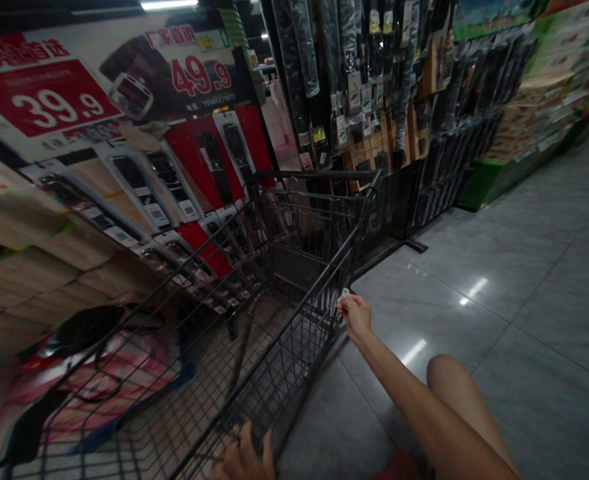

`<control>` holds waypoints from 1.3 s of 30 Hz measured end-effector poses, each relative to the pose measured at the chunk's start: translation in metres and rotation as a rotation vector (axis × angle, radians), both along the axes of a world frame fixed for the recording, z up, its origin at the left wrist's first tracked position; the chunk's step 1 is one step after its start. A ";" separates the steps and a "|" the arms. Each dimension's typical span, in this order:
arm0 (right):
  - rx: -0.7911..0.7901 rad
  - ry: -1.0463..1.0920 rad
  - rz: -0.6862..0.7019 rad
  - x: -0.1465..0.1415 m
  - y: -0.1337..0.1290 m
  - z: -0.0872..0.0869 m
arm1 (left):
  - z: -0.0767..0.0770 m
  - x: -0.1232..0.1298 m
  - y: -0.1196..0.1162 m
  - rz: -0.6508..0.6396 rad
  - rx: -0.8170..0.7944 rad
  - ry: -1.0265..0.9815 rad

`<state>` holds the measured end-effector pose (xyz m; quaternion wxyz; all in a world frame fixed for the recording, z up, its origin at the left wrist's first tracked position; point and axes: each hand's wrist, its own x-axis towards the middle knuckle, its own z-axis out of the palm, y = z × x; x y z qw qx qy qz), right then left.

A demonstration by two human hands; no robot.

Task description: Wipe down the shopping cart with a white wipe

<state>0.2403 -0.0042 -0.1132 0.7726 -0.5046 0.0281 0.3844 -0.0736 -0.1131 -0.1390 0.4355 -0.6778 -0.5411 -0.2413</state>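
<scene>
Beside the right side of a dark wire shopping cart (pixel 294 320), my right hand (pixel 357 315) is closed in a pinch. A small whitish piece (pixel 345 293), like crumpled paper or tissue, pokes out of its fingertips; its exact kind is too small to tell. Low in the view, my left hand (pixel 247 457) is cut off by the bottom edge. Its fingers are apart and slightly bent, close to the cart's wire side; whether they touch it I cannot tell. The cart's handle bar (pixel 319 175) is at the far end.
Packaged belts (pixel 134 180) hang on a rack under price signs (pixel 49 100), left of the cart. Bagged dark goods (pixel 354 80) hang behind it. Pink packages (pixel 119 367) show through the wire at lower left. A green-based stand (pixel 484 183) lines the tiled floor (pixel 539 287).
</scene>
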 end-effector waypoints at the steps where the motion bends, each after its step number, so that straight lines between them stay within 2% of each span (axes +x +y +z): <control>1: -0.006 -0.007 0.000 -0.001 0.000 -0.002 | 0.001 0.001 0.000 0.006 0.008 0.005; 6: -0.075 -0.006 0.004 -0.017 -0.006 -0.023 | 0.001 0.003 0.001 0.014 0.007 0.067; 12: -0.161 0.010 0.013 -0.035 -0.011 -0.050 | -0.016 -0.008 0.004 0.020 0.004 0.010; 18: -0.199 -0.012 0.018 -0.044 -0.015 -0.067 | -0.022 -0.012 0.008 0.030 0.075 0.050; 25: -0.242 -0.068 0.047 -0.049 -0.019 -0.083 | -0.031 -0.019 0.006 0.035 -0.014 -0.009; 29: -0.292 -0.066 0.055 -0.056 -0.023 -0.090 | -0.033 -0.022 0.002 0.044 -0.071 -0.068; 33: -0.334 -0.044 0.048 -0.059 -0.021 -0.093 | -0.026 -0.021 0.000 0.032 -0.155 -0.032; 39: -0.368 0.010 0.094 -0.058 -0.020 -0.081 | -0.018 -0.017 0.001 0.022 -0.113 0.023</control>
